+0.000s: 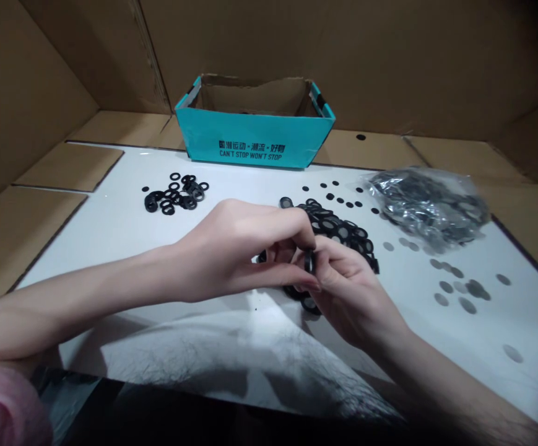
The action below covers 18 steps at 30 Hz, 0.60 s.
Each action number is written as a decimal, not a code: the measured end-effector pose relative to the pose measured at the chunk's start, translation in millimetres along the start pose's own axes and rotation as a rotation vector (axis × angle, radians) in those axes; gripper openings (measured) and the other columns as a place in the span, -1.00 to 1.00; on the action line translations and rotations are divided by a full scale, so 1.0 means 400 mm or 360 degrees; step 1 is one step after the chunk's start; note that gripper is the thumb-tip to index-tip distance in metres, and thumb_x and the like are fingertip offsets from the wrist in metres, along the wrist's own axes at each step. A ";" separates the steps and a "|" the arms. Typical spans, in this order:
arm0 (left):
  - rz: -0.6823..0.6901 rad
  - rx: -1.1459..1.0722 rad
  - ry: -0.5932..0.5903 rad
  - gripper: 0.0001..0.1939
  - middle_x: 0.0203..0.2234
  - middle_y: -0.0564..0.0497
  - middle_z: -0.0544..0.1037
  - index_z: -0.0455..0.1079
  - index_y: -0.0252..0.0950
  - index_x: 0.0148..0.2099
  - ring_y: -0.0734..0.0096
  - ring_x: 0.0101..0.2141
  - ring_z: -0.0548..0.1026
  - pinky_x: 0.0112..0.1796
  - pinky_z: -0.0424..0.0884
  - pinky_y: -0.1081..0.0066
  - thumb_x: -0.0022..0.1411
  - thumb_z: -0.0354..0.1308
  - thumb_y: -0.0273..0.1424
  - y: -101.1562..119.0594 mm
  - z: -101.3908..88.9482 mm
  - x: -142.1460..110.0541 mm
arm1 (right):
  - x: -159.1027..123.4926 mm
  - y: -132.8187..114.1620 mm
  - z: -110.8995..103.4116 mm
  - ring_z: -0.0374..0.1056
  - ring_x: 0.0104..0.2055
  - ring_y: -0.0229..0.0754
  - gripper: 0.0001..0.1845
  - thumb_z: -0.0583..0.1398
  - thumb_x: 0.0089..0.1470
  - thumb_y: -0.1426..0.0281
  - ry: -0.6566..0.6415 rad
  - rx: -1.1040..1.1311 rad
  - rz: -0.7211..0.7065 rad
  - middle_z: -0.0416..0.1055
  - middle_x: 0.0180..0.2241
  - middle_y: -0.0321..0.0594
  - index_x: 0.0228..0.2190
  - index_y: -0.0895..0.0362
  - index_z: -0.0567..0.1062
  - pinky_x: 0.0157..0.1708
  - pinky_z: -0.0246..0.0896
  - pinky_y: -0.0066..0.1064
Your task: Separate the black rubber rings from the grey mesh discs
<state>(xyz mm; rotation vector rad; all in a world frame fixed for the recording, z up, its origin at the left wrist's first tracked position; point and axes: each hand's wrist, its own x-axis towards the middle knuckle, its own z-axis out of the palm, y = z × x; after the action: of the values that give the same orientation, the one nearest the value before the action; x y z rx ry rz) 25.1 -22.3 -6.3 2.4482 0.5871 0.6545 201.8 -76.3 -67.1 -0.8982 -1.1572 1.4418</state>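
Note:
My left hand and my right hand meet over the white sheet, fingers curled together. Between their fingertips sits a small black ring, pinched from both sides. Right behind the hands lies a heap of black rings with grey centres. A smaller pile of plain black rings lies further left, apart from both hands.
A teal cardboard box stands open at the back centre. A clear plastic bag of dark parts lies at the right. Several grey discs are scattered on the white sheet to the right. Brown cardboard walls surround everything.

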 end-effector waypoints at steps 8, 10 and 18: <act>0.0354 0.0074 0.0181 -0.86 -0.47 0.13 0.52 0.38 -0.33 -0.24 0.63 -0.49 0.44 -0.44 0.31 0.63 0.18 0.28 -0.43 -0.028 0.004 0.001 | -0.007 0.001 0.000 0.17 -0.42 -0.34 -0.75 0.25 0.08 0.14 -0.0008 0.0050 0.0082 0.28 -0.46 -0.33 -0.40 0.07 0.51 -0.43 0.11 -0.49; 0.0352 0.0095 0.0153 -0.85 -0.45 0.10 0.53 0.37 -0.33 -0.21 0.61 -0.47 0.45 -0.41 0.32 0.61 0.20 0.27 -0.42 -0.030 0.003 0.002 | -0.009 -0.001 -0.001 0.16 -0.45 -0.35 -0.77 0.26 0.08 0.15 0.0011 0.0028 0.0071 0.27 -0.47 -0.34 -0.40 0.05 0.51 -0.45 0.09 -0.49; 0.0305 0.0161 0.0059 -0.90 -0.44 0.05 0.56 0.41 -0.38 -0.28 0.55 -0.44 0.48 -0.38 0.32 0.59 0.26 0.21 -0.43 -0.019 0.006 -0.002 | -0.009 0.012 -0.010 0.21 -0.39 -0.33 -0.84 0.20 0.15 0.18 -0.0037 -0.0040 0.0013 0.31 -0.42 -0.35 -0.30 -0.07 0.56 -0.41 0.10 -0.47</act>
<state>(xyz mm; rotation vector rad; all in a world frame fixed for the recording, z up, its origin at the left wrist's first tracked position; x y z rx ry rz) 23.8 -17.9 -13.0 2.6144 0.4114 0.7644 205.0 -79.2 -73.0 -0.9069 -1.1927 1.4504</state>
